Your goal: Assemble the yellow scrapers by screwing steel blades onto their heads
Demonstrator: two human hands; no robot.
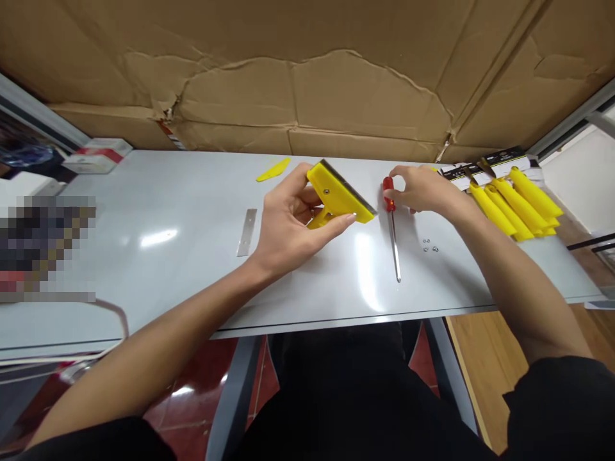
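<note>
My left hand (pixel 293 224) grips a yellow scraper (pixel 336 195), holding it tilted above the table. A screw shows in its face, and a dark strip runs along its upper edge. My right hand (pixel 418 189) has its thumb and fingers around the red handle of a screwdriver (pixel 394 240), whose shaft points toward me. Whether the screwdriver rests on the table, I cannot tell. Several small screws or nuts (pixel 430 245) lie below my right hand. A flat metal blade (pixel 246 232) is left of my left hand, and a yellow plastic piece (pixel 273 170) lies behind it.
Yellow-handled scrapers (pixel 519 202) with black and white cards are piled at the table's right end. Cardboard (pixel 298 96) stands along the back of the white table (pixel 192 282). A small white and red box (pixel 98 155) sits at the far left, and a cable (pixel 120 310) hangs nearer.
</note>
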